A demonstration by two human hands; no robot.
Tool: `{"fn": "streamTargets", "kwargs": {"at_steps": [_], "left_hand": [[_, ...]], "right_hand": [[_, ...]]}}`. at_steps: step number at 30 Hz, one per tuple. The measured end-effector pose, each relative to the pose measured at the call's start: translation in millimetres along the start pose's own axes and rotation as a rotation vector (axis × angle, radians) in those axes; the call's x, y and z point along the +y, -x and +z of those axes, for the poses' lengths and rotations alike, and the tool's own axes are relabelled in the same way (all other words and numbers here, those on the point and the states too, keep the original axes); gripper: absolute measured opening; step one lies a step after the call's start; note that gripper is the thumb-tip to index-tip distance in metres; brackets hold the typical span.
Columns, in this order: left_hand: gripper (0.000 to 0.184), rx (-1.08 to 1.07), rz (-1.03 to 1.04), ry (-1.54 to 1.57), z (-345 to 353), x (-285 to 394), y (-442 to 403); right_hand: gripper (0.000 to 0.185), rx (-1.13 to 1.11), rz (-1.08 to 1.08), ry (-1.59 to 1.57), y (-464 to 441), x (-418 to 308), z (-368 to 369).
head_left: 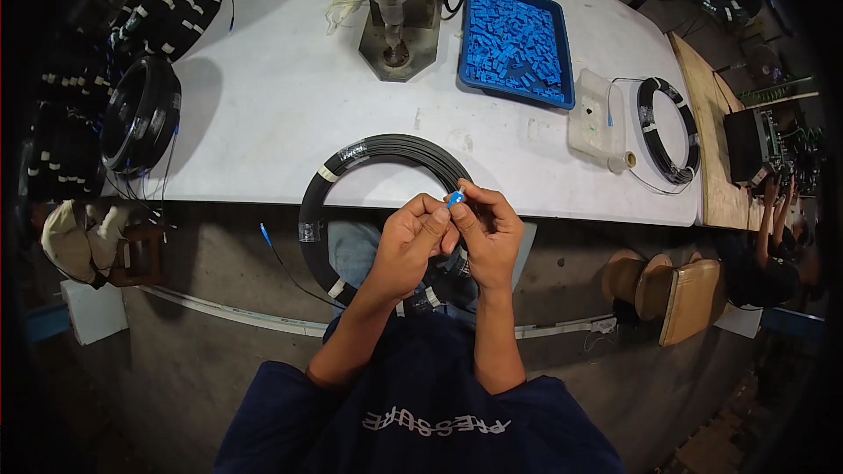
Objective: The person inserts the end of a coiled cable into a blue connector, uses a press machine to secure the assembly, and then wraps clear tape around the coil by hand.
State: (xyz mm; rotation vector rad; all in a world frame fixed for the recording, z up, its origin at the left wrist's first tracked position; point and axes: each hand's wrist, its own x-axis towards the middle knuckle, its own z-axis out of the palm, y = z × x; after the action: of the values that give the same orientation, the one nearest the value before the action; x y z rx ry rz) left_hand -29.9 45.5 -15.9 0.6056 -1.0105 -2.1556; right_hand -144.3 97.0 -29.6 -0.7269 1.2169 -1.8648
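A small blue fibre-optic connector (456, 199) with a pale tip is pinched between the fingertips of both hands, over the front edge of the table. My left hand (411, 241) grips it from the left, thumb and fingers closed. On the other side my right hand (488, 233) has its thumb and index finger closed on the connector. Just behind and below the hands, a coil of black cable (313, 202), bound with white and clear tape, rests partly on the table and partly over my lap. From the coil a loose end with another blue connector (264, 233) sticks out left.
A metal press (395, 17) stands on the white table (255, 79). A blue tray (569, 92) holds many blue pieces, beside a clear plastic container (597, 118). More cable coils lie right (667, 127) and left (140, 114). Another person's arms (776, 206) show far right.
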Motion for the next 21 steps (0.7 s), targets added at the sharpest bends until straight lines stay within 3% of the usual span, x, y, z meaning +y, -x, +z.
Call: {"fn": "streamTargets", "kwargs": {"at_steps": [21], "left_hand": [[0.019,0.01,-0.011,-0.021,2.5,6.7,-5.9]], "right_hand": [[0.025,-0.001,-0.043,0.087,-6.0,-2.4,1.2]]}}
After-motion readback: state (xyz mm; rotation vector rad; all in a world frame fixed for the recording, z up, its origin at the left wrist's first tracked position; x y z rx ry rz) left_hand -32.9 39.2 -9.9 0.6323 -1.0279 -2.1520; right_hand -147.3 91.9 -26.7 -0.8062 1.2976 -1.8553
